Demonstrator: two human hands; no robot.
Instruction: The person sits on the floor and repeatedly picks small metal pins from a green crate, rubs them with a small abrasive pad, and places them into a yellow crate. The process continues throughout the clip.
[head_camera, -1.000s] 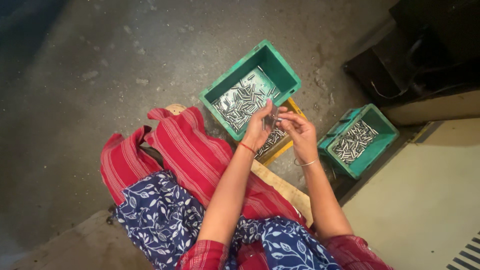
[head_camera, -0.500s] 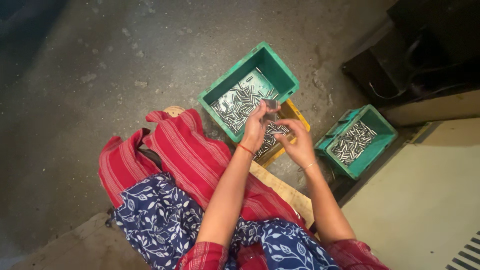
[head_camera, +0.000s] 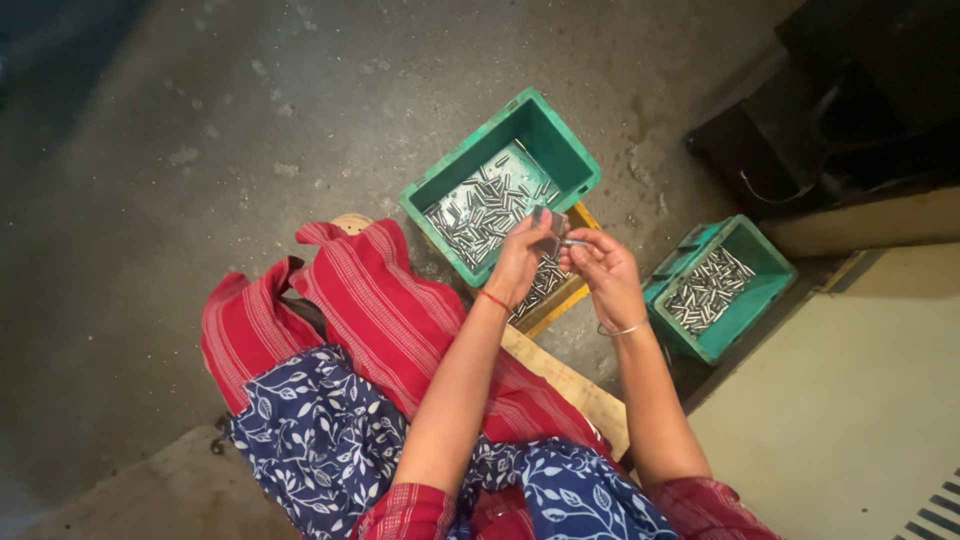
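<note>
Large green crate (head_camera: 560, 140) taken as landmark; it sits on the grey concrete floor (head_camera: 200, 150) and is partly filled with small silvery metal pins (head_camera: 480, 205).

Left hand (head_camera: 520, 258) is held just in front of the crate's near rim, with a red thread worn at the wrist. Its fingers are closed together around a small grey metal piece (head_camera: 551, 222), which is raised above the near corner of the crate.

Right hand (head_camera: 605, 268) is held just right of the left hand, a thin bangle at the wrist. Its thumb and forefinger are pinched on a thin pin (head_camera: 575, 243), whose tip is pointed toward the grey piece; whether the two touch cannot be told.

A yellow tray (head_camera: 565, 300) is seen under the hands, against the crate's near side. A smaller green crate (head_camera: 765, 290) with more pins lies well to the right.
</note>
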